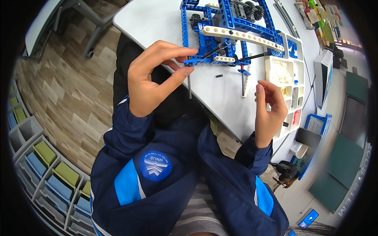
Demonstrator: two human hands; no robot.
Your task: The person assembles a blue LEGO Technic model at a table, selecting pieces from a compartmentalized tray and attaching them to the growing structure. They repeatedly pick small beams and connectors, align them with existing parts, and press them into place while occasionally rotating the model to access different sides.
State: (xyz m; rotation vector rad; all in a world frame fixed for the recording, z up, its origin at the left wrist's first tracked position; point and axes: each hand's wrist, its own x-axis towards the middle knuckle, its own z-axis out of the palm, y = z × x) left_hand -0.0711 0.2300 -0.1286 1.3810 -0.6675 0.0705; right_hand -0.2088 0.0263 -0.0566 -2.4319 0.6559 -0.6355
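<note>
A blue beam-and-pin building-kit model stands on the white table, with grey gears on top and a long white beam across it. At its near left corner, my left hand pinches a small blue connector between thumb and fingers. A grey axle sticks out below that connector. My right hand is raised beside the parts tray, its thumb and fingertips drawn together; whatever lies between them is too small to make out. Another axle with a blue and red end projects from the near right corner.
On the table, a small black piece lies near the model. The white sorting tray to the right holds white, blue, yellow and red pieces. Beyond it are a white box and a phone. Storage drawers stand at the left.
</note>
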